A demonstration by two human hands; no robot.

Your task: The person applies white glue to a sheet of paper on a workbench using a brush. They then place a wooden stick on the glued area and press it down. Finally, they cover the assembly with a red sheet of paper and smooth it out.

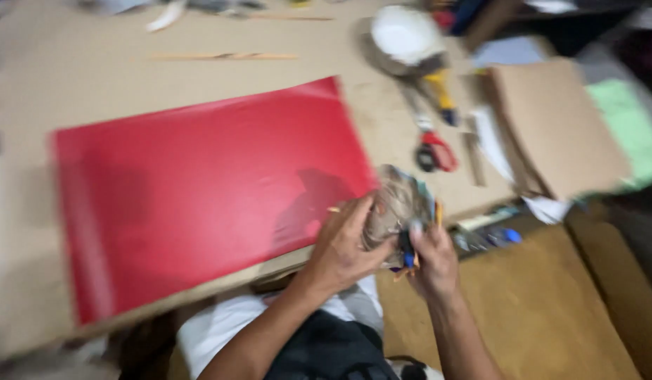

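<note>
Head view: left hand (343,246) & right hand (430,257) both clasp a crinkly bundle (395,207) w/ pencils. Loose grip could drop pencils onto red sheet (199,190).

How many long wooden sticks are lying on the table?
2. One wooden stick lies above the red sheet; another stick lies near the table's far edge. The picture is blurry, so more may be hidden.

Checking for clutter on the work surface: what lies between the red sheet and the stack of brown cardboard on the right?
In the head view, between the red sheet and the cardboard stack lie red-handled scissors and a yellow-handled tool, blurred, on the brown board.
</note>
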